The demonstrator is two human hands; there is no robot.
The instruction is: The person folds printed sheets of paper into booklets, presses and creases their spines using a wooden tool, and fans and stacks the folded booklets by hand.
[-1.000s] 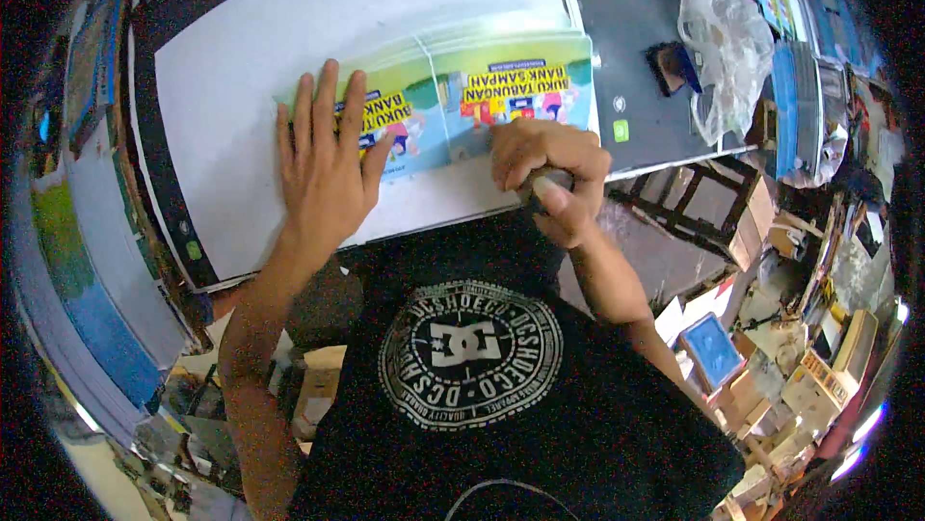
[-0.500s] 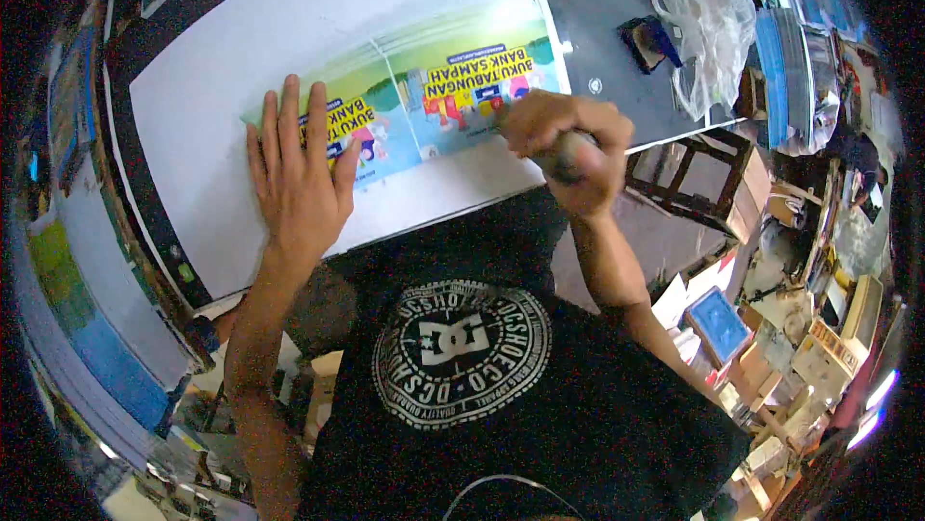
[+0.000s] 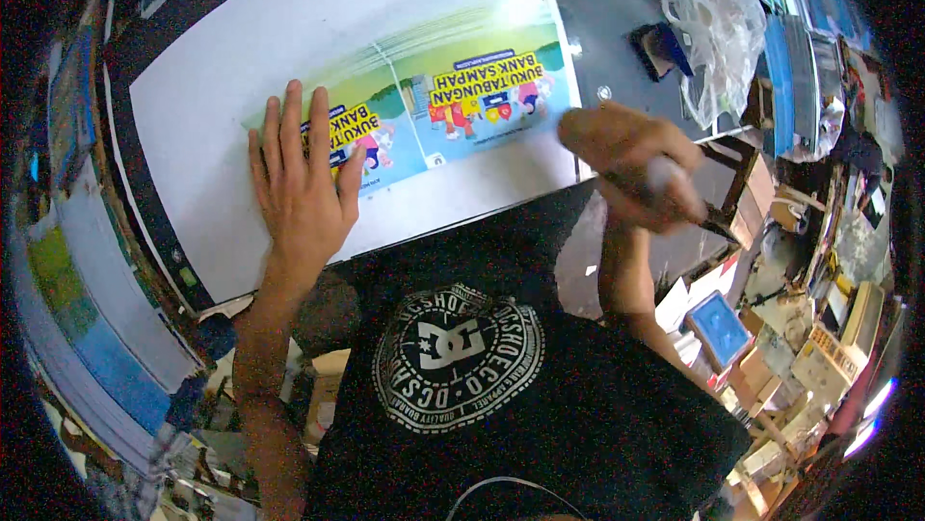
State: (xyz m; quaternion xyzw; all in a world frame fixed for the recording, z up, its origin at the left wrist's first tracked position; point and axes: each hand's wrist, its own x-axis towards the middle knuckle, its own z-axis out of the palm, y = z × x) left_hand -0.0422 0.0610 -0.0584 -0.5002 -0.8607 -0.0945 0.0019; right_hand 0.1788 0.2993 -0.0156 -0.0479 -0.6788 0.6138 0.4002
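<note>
From my end: left hand [image 3: 303, 179] flat, fingers slightly spread, gripping nothing, resting over left end of printed sheet [image 3: 409, 131]. Right hand [image 3: 636, 160] curled closed round small dark object [image 3: 631, 182], too blurred to name, just beside sheet's near right corner. Sheet's long axis runs left hand to right, right end angled farther from shirt; green edge faces away, blue edge shirtward. Two similar panels, pale dividing line, yellow-backed lettering. Clear plastic bag [image 3: 718, 34] lies beyond right hand.
</note>
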